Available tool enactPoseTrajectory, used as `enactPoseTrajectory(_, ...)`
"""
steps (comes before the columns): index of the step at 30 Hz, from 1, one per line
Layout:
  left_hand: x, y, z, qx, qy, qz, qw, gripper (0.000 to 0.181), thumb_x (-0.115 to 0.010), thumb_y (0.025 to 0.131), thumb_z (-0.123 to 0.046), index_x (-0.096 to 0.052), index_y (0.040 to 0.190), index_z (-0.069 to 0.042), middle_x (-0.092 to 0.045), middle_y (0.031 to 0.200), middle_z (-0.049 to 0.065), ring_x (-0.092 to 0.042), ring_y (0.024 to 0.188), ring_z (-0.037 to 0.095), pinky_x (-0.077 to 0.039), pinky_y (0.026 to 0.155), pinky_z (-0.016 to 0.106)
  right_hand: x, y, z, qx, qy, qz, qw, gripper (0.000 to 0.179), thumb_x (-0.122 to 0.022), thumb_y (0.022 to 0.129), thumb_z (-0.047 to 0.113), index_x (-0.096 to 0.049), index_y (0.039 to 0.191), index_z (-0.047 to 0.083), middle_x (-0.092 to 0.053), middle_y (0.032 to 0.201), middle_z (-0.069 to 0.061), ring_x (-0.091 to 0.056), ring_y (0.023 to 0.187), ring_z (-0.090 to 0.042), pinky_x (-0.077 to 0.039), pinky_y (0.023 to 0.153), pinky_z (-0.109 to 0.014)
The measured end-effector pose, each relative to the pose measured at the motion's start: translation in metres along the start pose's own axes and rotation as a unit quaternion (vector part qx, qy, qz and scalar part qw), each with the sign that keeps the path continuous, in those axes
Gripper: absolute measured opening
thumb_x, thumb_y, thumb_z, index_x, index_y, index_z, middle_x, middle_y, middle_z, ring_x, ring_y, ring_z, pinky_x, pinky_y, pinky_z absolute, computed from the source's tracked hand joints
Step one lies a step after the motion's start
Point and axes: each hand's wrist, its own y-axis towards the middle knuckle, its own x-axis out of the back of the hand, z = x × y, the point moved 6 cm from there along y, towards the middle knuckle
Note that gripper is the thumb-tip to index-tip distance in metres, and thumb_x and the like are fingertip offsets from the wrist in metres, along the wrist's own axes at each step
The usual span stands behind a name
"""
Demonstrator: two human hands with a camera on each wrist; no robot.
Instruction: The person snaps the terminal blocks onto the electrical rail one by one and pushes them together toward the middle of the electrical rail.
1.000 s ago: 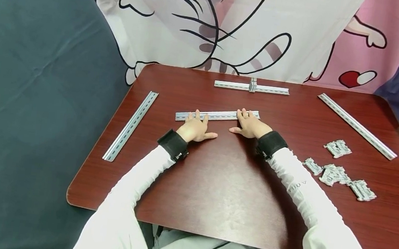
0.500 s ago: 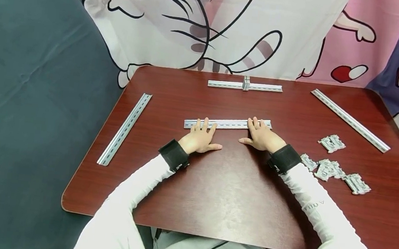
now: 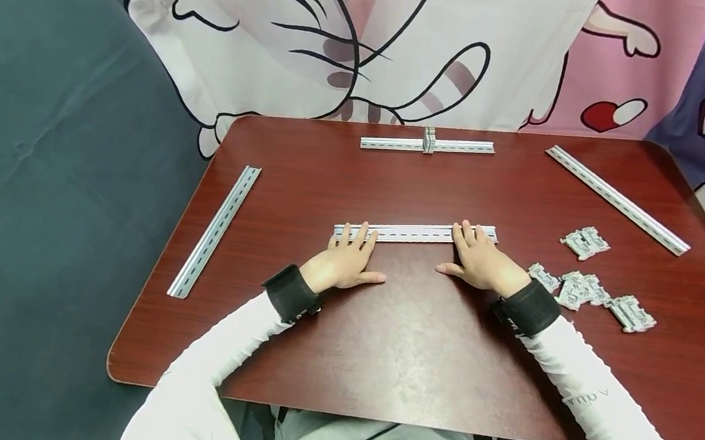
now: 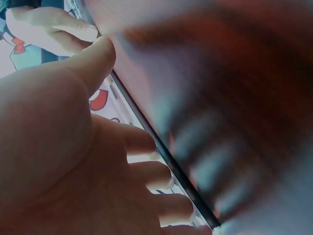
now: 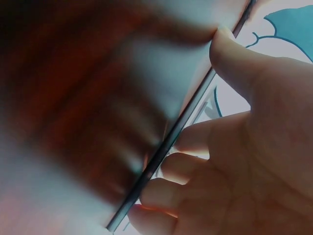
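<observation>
A slotted metal strip (image 3: 414, 234) lies on the brown table (image 3: 404, 340). The left hand (image 3: 343, 262) rests straight fingers on the strip's left end, the right hand (image 3: 484, 259) likewise near its right end; thumbs stand apart, neither hand clamped. Dim wrist views leave the pressure uncertain. Small grey pieces (image 3: 573, 291) lie right of the strip, a second strip (image 3: 393, 144) beyond it.

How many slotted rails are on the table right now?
4: the left rail near the left edge; the middle rail, touched by left hand and right hand; the far rail at the back, bearing a small block; the right rail, slanting at right. None appears hidden.
</observation>
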Motion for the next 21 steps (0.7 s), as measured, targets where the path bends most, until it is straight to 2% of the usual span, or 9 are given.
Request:
enactPoseTrajectory(6,-0.002,-0.014,0.008,-0.022,0.022,-0.018,0.9994,0.091,-0.044,0.096,-0.058,-0.007,0.155,0.000,0.000,0.163,0.019,-0.003,0.149,0.043,-0.020,0.119,0.051,0.002,-0.012,-0.001,0.005,0.005,-0.005,1.0000,0.085,-0.057,0.095,0.041,-0.021,0.144,-0.019,-0.020,0.148,-0.044,-0.022,0.135,-0.061,-0.025,0.111,-0.063)
enactPoseTrajectory(12,-0.005,-0.030,0.016,-0.043,0.011,-0.029,0.9986,0.089,-0.047,0.097,-0.053,-0.012,0.152,0.007,-0.009,0.160,0.025,-0.009,0.150,0.037,-0.021,0.119,0.048,0.000,-0.024,-0.002,0.019,0.008,-0.014,0.9997,0.084,-0.059,0.095,0.039,-0.023,0.142,-0.022,-0.021,0.146,-0.046,-0.023,0.134,-0.062,-0.026,0.109,-0.065)
enactPoseTrajectory(14,-0.005,-0.034,0.017,-0.052,0.008,-0.033,0.9981,0.087,-0.048,0.097,-0.052,-0.013,0.152,0.008,-0.011,0.160,0.025,-0.010,0.150,0.034,-0.021,0.119,0.047,-0.001,-0.028,-0.002,0.024,0.024,-0.012,0.9993,0.085,-0.060,0.095,0.037,-0.022,0.141,-0.022,-0.020,0.146,-0.046,-0.021,0.134,-0.063,-0.024,0.109,-0.066)
enactPoseTrajectory(16,-0.006,-0.037,0.019,-0.061,0.010,-0.036,0.9974,0.085,-0.048,0.098,-0.050,-0.014,0.152,0.007,-0.013,0.160,0.025,-0.012,0.150,0.032,-0.021,0.119,0.046,-0.001,-0.035,-0.005,0.031,0.067,0.001,0.9973,0.085,-0.061,0.094,0.036,-0.020,0.143,-0.022,-0.016,0.147,-0.046,-0.017,0.137,-0.061,-0.021,0.111,-0.065)
enactPoseTrajectory(19,-0.006,-0.039,0.020,-0.074,0.001,-0.040,0.9964,0.082,-0.049,0.098,-0.048,-0.018,0.152,0.005,-0.016,0.160,0.022,-0.015,0.150,0.031,-0.021,0.119,0.046,0.010,-0.053,-0.020,0.012,0.115,0.004,0.9933,0.088,-0.066,0.091,0.036,-0.021,0.147,-0.015,-0.021,0.149,-0.041,-0.028,0.135,-0.057,-0.028,0.108,-0.064)
enactPoseTrajectory(21,-0.006,-0.039,0.021,-0.081,-0.001,-0.044,0.9957,0.080,-0.049,0.098,-0.048,-0.020,0.152,0.004,-0.019,0.160,0.020,-0.017,0.150,0.030,-0.021,0.119,0.046,0.022,-0.069,-0.039,-0.030,0.113,-0.022,0.9929,0.082,-0.070,0.087,0.036,-0.033,0.145,-0.008,-0.041,0.140,-0.037,-0.045,0.124,-0.054,-0.041,0.096,-0.062)
